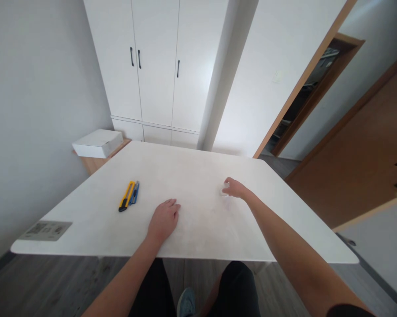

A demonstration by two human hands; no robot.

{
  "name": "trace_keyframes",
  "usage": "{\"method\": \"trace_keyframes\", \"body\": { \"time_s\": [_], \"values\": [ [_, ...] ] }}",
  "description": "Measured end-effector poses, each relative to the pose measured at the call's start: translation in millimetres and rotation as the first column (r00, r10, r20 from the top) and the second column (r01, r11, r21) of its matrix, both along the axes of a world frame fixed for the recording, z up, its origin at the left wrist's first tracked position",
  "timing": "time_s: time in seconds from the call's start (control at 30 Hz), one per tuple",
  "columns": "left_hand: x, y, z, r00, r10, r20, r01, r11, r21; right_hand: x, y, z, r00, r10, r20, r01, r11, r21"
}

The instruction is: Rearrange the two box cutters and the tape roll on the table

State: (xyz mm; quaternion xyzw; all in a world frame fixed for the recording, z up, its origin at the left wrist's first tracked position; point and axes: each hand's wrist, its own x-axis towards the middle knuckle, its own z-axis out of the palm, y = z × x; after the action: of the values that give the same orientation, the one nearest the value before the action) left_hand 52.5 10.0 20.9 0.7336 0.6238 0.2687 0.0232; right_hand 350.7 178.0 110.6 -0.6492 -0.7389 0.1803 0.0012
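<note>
At nine o'clock lie the yellow and blue utility knives [128, 196]. The left hand [164, 219] rests flat and open on the table [86, 211]; keep it braced. At two o'clock, the right hand [236, 189] closes on a small clear tape roll [224, 191]; hold it firmly.

We are seeing two bare forearms with nothing worn at the wrists: no watch, band or ring is showing on the left hand [164, 219] or the right hand [235, 189]. A dark short sleeve edge [350, 311] is showing at the right upper arm. We are wearing black trousers [238, 286] and a grey-blue fabric sneaker [187, 303].
</note>
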Motion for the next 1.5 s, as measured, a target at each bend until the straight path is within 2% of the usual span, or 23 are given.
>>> {"method": "trace_keyframes", "body": {
  "time_s": [0.1, 0.2, 0.33, 0.4, 0.5, 0.6, 0.7, 0.87, 0.93, 1.0, 1.07, 1.17, 1.23, 1.33, 1.4, 1.5],
  "values": [
    [0.3, -1.5, 2.0, 1.000, -0.004, 0.010, 0.004, 1.000, -0.005, -79.5, -1.1, 10.7, 0.988, 0.153, -0.009, -0.153, 0.988, 0.020],
    [0.4, -2.6, 2.8, 1.000, -0.003, 0.016, 0.003, 1.000, -0.015, -134.4, -0.6, 13.3, 0.984, 0.174, 0.022, -0.175, 0.984, 0.023],
    [0.8, -2.1, 2.2, 1.000, -0.009, 0.018, 0.009, 1.000, -0.024, -177.8, -7.2, 2.4, 0.968, 0.201, -0.151, -0.223, 0.963, -0.148],
    [1.1, -1.5, 1.6, 1.000, -0.010, 0.022, 0.011, 1.000, -0.025, -199.7, -14.0, -2.8, 0.942, 0.253, -0.220, -0.285, 0.949, -0.133],
    [1.3, -1.4, 1.7, 1.000, -0.010, 0.024, 0.010, 1.000, -0.020, -236.9, -24.3, -6.4, 0.934, 0.323, -0.152, -0.335, 0.940, -0.059],
    [1.7, -2.0, 3.6, 0.999, -0.011, 0.031, 0.011, 1.000, -0.009, -271.5, -34.5, -9.3, 0.928, 0.355, -0.114, -0.367, 0.924, -0.106],
    [2.7, -2.1, 5.1, 0.999, -0.017, 0.045, 0.016, 1.000, 0.012, -296.9, -47.5, -13.7, 0.900, 0.407, -0.159, -0.425, 0.900, -0.100],
    [4.2, 0.6, 1.0, 0.998, -0.002, 0.060, -0.001, 0.998, 0.058, -318.5, -60.3, -16.6, 0.859, 0.433, -0.272, -0.493, 0.843, -0.216],
    [4.0, 1.8, -1.4, 0.997, -0.018, 0.070, 0.013, 0.998, 0.068, -321.6, -56.7, -17.5, 0.887, 0.378, -0.265, -0.438, 0.871, -0.224],
    [3.4, 2.4, -2.9, 0.995, -0.029, 0.091, 0.022, 0.997, 0.078, -323.1, -49.8, -20.4, 0.923, 0.310, -0.229, -0.350, 0.923, -0.161],
    [2.8, 2.4, -3.7, 0.992, -0.031, 0.121, 0.020, 0.996, 0.092, -323.7, -42.2, -25.2, 0.933, 0.292, -0.210, -0.312, 0.947, -0.072],
    [2.5, 1.6, -3.3, 0.987, -0.040, 0.157, 0.023, 0.994, 0.108, -323.6, -33.6, -33.2, 0.911, 0.351, -0.215, -0.355, 0.935, 0.022],
    [2.7, 0.8, -2.0, 0.987, -0.039, 0.158, 0.021, 0.994, 0.110, -322.1, -30.2, -37.7, 0.898, 0.366, -0.243, -0.370, 0.928, 0.029],
    [3.1, 0.2, 0.6, 0.989, -0.026, 0.143, 0.012, 0.995, 0.096, -317.3, -26.4, -42.7, 0.915, 0.288, -0.284, -0.304, 0.953, -0.014],
    [3.0, 0.3, 1.6, 0.991, -0.027, 0.134, 0.016, 0.997, 0.080, -313.6, -23.4, -45.3, 0.933, 0.237, -0.272, -0.244, 0.970, 0.011],
    [2.4, 0.7, 0.6, 0.992, -0.032, 0.123, 0.025, 0.998, 0.057, -310.6, -18.0, -48.3, 0.933, 0.254, -0.254, -0.250, 0.967, 0.049]
  ]
}}
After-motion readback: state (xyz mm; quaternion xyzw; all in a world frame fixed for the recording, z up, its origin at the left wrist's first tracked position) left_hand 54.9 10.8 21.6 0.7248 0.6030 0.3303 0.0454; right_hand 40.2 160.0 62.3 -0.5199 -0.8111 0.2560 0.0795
